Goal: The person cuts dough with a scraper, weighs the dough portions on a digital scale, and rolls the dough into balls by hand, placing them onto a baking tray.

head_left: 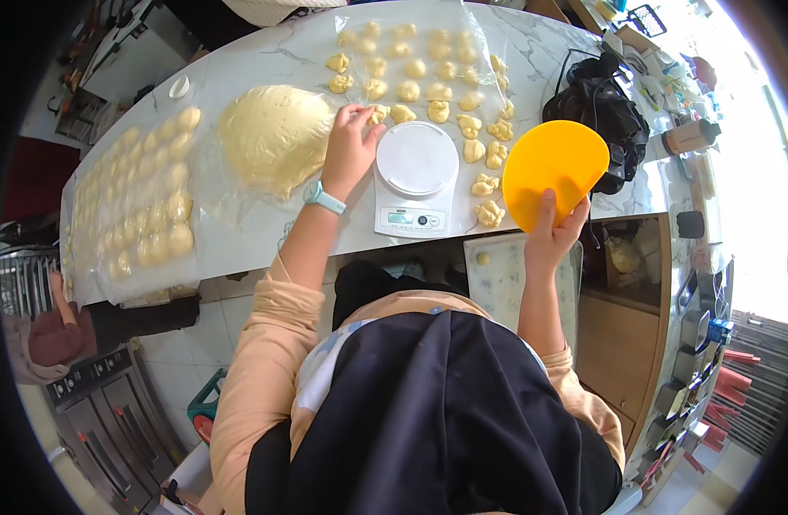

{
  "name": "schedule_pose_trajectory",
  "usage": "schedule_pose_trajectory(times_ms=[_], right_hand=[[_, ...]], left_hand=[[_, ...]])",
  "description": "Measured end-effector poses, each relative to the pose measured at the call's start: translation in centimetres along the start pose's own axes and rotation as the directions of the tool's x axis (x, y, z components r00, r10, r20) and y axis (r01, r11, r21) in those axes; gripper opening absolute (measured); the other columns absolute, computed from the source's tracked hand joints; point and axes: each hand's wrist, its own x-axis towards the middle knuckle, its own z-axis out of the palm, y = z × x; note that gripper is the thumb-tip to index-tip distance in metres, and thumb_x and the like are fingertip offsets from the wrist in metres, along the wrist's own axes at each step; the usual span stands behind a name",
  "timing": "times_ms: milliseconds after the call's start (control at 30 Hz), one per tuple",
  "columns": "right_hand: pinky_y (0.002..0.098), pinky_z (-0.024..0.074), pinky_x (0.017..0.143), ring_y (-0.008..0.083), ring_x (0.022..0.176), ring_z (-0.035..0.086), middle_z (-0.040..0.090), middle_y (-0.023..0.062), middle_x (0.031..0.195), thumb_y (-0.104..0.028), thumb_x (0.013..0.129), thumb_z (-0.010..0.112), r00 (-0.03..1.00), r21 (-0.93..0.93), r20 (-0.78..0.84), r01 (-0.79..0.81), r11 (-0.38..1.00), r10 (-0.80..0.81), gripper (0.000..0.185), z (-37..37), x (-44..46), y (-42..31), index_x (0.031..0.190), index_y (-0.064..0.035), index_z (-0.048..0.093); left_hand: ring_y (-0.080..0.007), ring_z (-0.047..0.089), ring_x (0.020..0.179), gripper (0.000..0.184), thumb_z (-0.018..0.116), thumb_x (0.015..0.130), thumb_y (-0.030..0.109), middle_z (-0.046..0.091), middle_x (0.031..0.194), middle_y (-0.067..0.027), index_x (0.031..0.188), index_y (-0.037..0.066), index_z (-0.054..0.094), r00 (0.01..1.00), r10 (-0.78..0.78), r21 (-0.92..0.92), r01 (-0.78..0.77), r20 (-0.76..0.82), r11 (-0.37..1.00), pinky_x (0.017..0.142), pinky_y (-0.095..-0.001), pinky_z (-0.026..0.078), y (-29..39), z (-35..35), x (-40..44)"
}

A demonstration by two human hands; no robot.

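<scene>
My right hand (555, 230) grips a round, flexible yellow dough scraper (555, 167), held up over the table's right front part. My left hand (352, 146), with a pale watch on its wrist, has its fingertips on a small dough piece (379, 114) at the back left of the scale. The white digital kitchen scale (417, 167) stands between my hands with its round platform bare; its display is too small to read. A big mound of yellow dough (278, 137) under clear plastic lies left of my left hand. Rough dough pieces (484, 184) line the scale's right side.
Rows of dough balls (411, 69) lie under plastic behind the scale, and more plastic-covered dough balls (145, 197) are at the left. A black bag (596, 120) sits at the right. Another person (63, 335) is at the far left.
</scene>
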Motion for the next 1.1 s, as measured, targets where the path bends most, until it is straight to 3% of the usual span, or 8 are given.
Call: schedule_pose_trajectory(times_ms=[100, 300, 367, 467, 700, 833, 967, 1100], right_hand=[[0.0277, 0.0436, 0.089, 0.0144, 0.104, 0.053, 0.054, 0.0085, 0.113, -0.015, 0.095, 0.058, 1.000, -0.010, -0.023, 0.014, 1.000, -0.014, 0.035, 0.2, 0.0, -0.2, 0.123, -0.0006, 0.043], [0.0262, 0.0437, 0.089, 0.0125, 0.104, 0.054, 0.055, 0.0066, 0.113, -0.014, 0.096, 0.057, 0.995, -0.083, -0.016, 0.092, 0.992, -0.094, 0.032, -0.3, 0.4, -0.1, 0.122, -0.0017, 0.044], [0.0267, 0.0444, 0.088, 0.0128, 0.103, 0.055, 0.056, 0.0066, 0.112, -0.014, 0.096, 0.058, 0.996, -0.064, -0.028, 0.087, 0.994, -0.088, 0.033, 0.1, 0.6, 0.2, 0.123, -0.0020, 0.044], [0.0272, 0.0451, 0.088, 0.0130, 0.102, 0.055, 0.056, 0.0066, 0.112, -0.014, 0.096, 0.057, 0.997, -0.058, -0.029, 0.066, 0.996, -0.068, 0.032, 0.8, 0.9, 0.3, 0.123, -0.0025, 0.044], [0.0268, 0.0450, 0.088, 0.0135, 0.103, 0.055, 0.056, 0.0067, 0.112, -0.013, 0.095, 0.058, 0.995, -0.018, 0.060, 0.080, 0.997, -0.079, 0.034, 3.5, 1.0, 0.2, 0.124, -0.0023, 0.043], [0.0275, 0.0479, 0.087, 0.0152, 0.101, 0.057, 0.056, 0.0074, 0.112, -0.014, 0.095, 0.059, 0.986, -0.024, 0.043, 0.161, 0.987, -0.160, 0.034, 3.8, 1.2, -1.5, 0.124, -0.0024, 0.044], [0.0295, 0.0491, 0.087, 0.0177, 0.106, 0.056, 0.053, 0.0104, 0.118, -0.014, 0.095, 0.057, 0.999, -0.039, 0.036, 0.042, 0.998, -0.040, 0.037, 2.8, 1.6, 0.0, 0.126, -0.0002, 0.042], [0.0291, 0.0490, 0.087, 0.0171, 0.105, 0.056, 0.053, 0.0100, 0.117, -0.015, 0.095, 0.058, 0.998, -0.020, 0.019, -0.064, 0.998, 0.064, 0.037, 4.6, 0.3, 0.2, 0.126, -0.0006, 0.042]], left_hand=[[-0.0276, 0.058, 0.108, 0.031, 0.059, 0.093, 0.016, 0.054, 0.124, -0.0151, 0.121, 0.004, 0.062, 0.981, -0.008, 0.280, -0.048, 0.195, 0.959, 0.089, -0.0359, 0.049, -2.2, 1.0, -0.2], [-0.0319, 0.059, 0.100, 0.029, 0.058, 0.091, 0.012, 0.061, 0.109, -0.0173, 0.118, 0.003, 0.061, 0.941, -0.331, -0.369, 0.335, 0.076, 0.867, 0.088, -0.0399, 0.047, 1.9, -5.9, -5.1], [-0.0233, 0.066, 0.084, 0.018, 0.061, 0.090, 0.007, 0.066, 0.102, -0.0124, 0.107, 0.000, 0.064, 0.941, -0.148, 0.245, 0.072, 0.305, 0.967, 0.074, -0.0318, 0.051, -0.6, -8.7, -11.6], [-0.0238, 0.067, 0.081, 0.019, 0.062, 0.088, 0.003, 0.066, 0.104, -0.0134, 0.106, -0.001, 0.064, 0.908, -0.304, 0.153, 0.270, 0.287, 0.951, 0.073, -0.0313, 0.052, -0.3, -9.6, -14.4], [-0.0316, 0.058, 0.111, 0.024, 0.063, 0.089, 0.011, 0.062, 0.117, -0.0135, 0.112, 0.004, 0.063, 0.996, 0.080, -0.221, -0.086, -0.038, 0.971, 0.091, -0.0389, 0.048, 6.3, -2.7, -6.5], [-0.0317, 0.054, 0.114, 0.028, 0.065, 0.088, 0.017, 0.057, 0.124, -0.0123, 0.113, 0.004, 0.061, 0.965, 0.248, 0.253, -0.220, -0.087, 0.942, 0.090, -0.0377, 0.047, 6.4, -3.3, -6.3], [-0.0234, 0.058, 0.100, 0.028, 0.065, 0.090, 0.022, 0.055, 0.109, -0.0116, 0.108, 0.003, 0.056, 0.788, -0.331, -0.261, 0.222, -0.519, 0.939, 0.082, -0.0348, 0.050, -0.2, -6.1, -13.3], [-0.0189, 0.058, 0.085, 0.027, 0.064, 0.091, 0.033, 0.055, 0.092, -0.0095, 0.092, 0.007, 0.055, 0.215, -0.969, -0.963, 0.210, -0.123, 0.168, 0.069, -0.0313, 0.048, -4.8, -12.5, -13.5]])
